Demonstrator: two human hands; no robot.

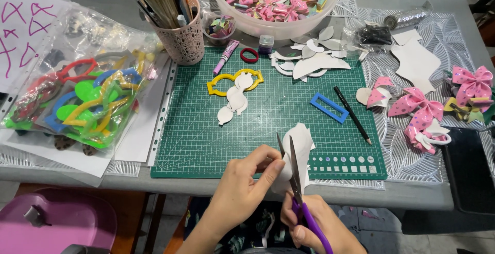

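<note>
Head view — steeply down, close

Two bare forearms are seen, with no sleeves reaching the wrists. The left hand (242, 182) and the right hand (309, 223) are left uncovered (no gloves, rings or watch can be made out). Below them, dark clothing printed with pale green leaves is worn.

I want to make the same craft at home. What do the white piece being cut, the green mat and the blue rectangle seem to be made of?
White piece: probably thin foam or faux-leather sheet, matte; it bends softly in the left hand.
Green mat: likely rubbery vinyl cutting mat, with a printed grid and a dull sheen.
Blue rectangle: seemingly rigid plastic, a flat, smooth frame.
</note>
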